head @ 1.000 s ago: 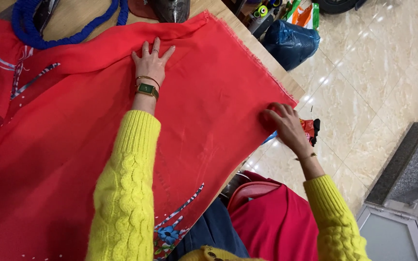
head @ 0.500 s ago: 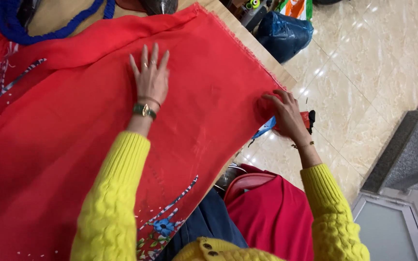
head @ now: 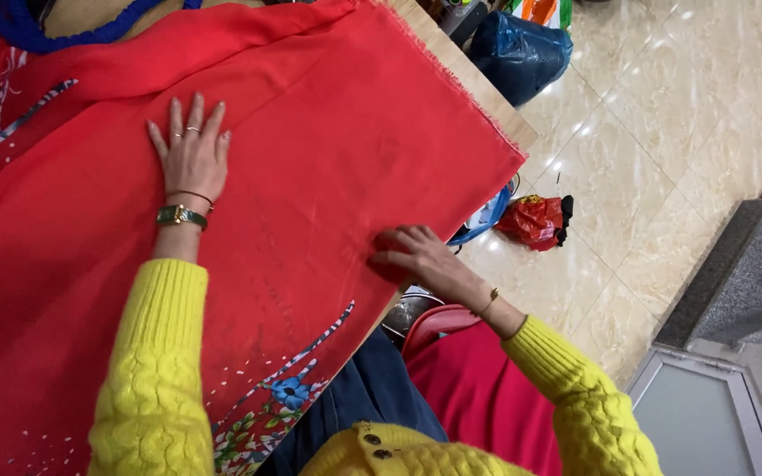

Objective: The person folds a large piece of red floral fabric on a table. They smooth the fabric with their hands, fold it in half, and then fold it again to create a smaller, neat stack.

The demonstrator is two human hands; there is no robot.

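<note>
The left hand (head: 191,152) is lying flat, fingers spread, on the smooth red cloth (head: 328,150); the right hand (head: 416,256) is pressing unclenched near the wooden worktop (head: 478,84) edge.

Blue cord (head: 24,26) lies curled at the far edge of my worktop (head: 474,79). Past that edge, a dark blue plastic bag (head: 522,57) sits on the glossy cream tiled floor (head: 663,132). A crumpled red bag (head: 535,220) lies on the tiles nearer me. Grey stone slab (head: 743,273) stands at right.
</note>
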